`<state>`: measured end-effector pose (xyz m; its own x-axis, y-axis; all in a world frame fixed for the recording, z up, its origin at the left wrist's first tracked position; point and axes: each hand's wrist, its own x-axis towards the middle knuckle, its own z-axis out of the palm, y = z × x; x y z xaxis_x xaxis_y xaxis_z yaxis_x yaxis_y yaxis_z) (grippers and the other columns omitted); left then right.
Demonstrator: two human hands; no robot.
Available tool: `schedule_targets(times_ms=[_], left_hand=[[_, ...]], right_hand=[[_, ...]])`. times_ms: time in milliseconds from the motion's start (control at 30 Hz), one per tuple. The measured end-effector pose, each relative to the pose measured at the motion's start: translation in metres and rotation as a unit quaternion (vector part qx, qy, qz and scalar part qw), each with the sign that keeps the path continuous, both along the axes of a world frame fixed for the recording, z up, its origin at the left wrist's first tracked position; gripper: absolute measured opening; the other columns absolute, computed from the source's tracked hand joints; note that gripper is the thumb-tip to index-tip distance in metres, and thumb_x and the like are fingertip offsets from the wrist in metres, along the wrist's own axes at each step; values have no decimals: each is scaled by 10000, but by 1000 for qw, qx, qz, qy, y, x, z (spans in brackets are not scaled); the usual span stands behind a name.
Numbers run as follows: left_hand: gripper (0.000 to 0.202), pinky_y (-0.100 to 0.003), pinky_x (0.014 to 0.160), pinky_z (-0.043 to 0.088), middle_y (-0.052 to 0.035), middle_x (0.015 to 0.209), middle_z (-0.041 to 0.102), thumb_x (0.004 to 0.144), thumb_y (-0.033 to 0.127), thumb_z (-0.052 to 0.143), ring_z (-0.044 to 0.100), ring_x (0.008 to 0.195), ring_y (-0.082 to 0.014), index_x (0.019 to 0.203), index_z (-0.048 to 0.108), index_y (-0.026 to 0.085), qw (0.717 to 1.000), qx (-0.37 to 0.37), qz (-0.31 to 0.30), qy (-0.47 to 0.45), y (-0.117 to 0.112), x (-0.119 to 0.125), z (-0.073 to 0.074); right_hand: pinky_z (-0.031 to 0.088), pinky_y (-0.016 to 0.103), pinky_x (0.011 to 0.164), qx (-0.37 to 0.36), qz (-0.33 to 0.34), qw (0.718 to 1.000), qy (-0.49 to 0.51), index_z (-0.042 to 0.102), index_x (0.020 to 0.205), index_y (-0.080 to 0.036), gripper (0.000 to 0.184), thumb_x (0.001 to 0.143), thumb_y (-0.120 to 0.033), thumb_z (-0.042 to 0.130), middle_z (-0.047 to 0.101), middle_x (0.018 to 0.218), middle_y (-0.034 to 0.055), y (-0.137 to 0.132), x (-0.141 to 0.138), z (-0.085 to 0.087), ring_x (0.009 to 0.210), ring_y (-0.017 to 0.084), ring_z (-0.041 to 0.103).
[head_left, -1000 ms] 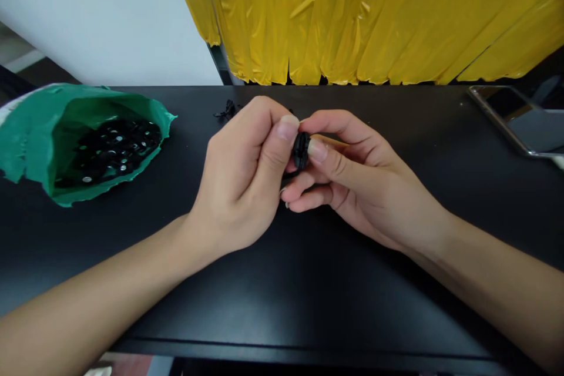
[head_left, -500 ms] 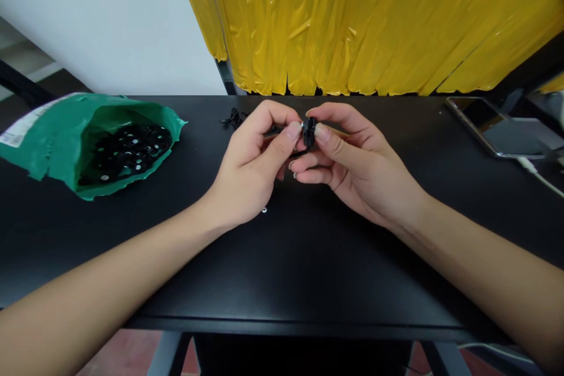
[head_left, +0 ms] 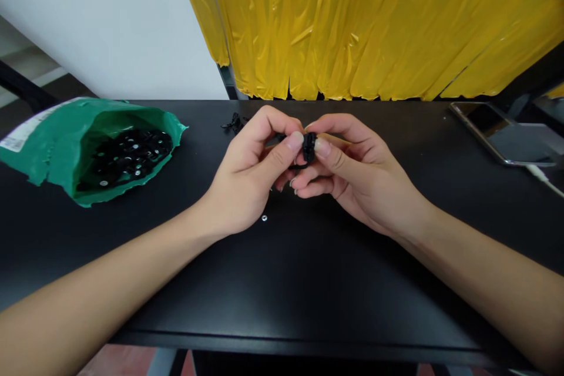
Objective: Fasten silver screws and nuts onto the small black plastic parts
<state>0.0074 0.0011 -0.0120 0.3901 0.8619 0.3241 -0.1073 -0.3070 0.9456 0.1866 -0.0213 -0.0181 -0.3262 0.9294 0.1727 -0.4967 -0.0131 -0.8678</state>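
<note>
Black table [head_left: 286,294], yellow plastic sheeting [head_left: 396,23] behind, white panel [head_left: 123,23] at back left. Small black part [head_left: 309,147] is up between both hands, above the table. Right hand [head_left: 368,173]: thumb and forefinger grip it from the right, other fingers curled below. Left hand [head_left: 247,182]: thumb and forefinger drawn together right at the part's left side; can't tell what they pinch, contact spot hidden. Small silvery ring [head_left: 264,218] on the table just below the left hand. Black clump [head_left: 235,123] behind that hand, partly covered. Further left, torn-open green bag [head_left: 48,141] on its side, black pieces [head_left: 127,155] inside. Far right: phone [head_left: 493,129], white cable [head_left: 550,182] at its near end.
</note>
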Motion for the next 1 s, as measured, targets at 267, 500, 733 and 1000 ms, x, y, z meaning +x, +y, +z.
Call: schedule_targets(times_ms=[267, 500, 733, 1000], left_hand=[[263, -278, 674, 506, 1, 859, 632, 1107, 420, 501, 587, 732, -126, 972, 651, 252, 981, 144, 97, 89, -3, -3, -4], [142, -236, 627, 546, -8, 887, 663, 1000, 372, 708, 633, 739, -128, 994, 657, 240, 999, 47, 21, -11, 4, -3, -1], [242, -178, 645, 537, -9, 926, 640, 939, 393, 786, 604, 787, -111, 914, 638, 204, 998, -27, -15, -48, 9, -1, -5], [301, -157, 618, 487, 16, 819, 587, 960, 446, 757, 534, 720, -89, 869, 624, 191, 994, -100, 5, -52, 2, 4, -6]], right_hand=[[692, 232, 726, -8, 24, 1000, 1, 703, 1048, -256, 95, 976, -277, 760, 769, 867, -50, -2, -7, -5, 746, 125, 815], [695, 244, 749, -7, 7, 1000, 7, 693, 1056, -257, 111, 973, -264, 766, 786, 899, -40, -1, -4, -3, 777, 127, 818], [708, 259, 749, -6, 11, 999, 31, 705, 1044, -230, 98, 969, -232, 767, 800, 885, -27, 0, -5, -5, 779, 144, 829], [712, 250, 722, -26, -5, 998, 50, 732, 1049, -218, 102, 960, -229, 781, 806, 820, -21, -1, -8, -4, 730, 139, 825]])
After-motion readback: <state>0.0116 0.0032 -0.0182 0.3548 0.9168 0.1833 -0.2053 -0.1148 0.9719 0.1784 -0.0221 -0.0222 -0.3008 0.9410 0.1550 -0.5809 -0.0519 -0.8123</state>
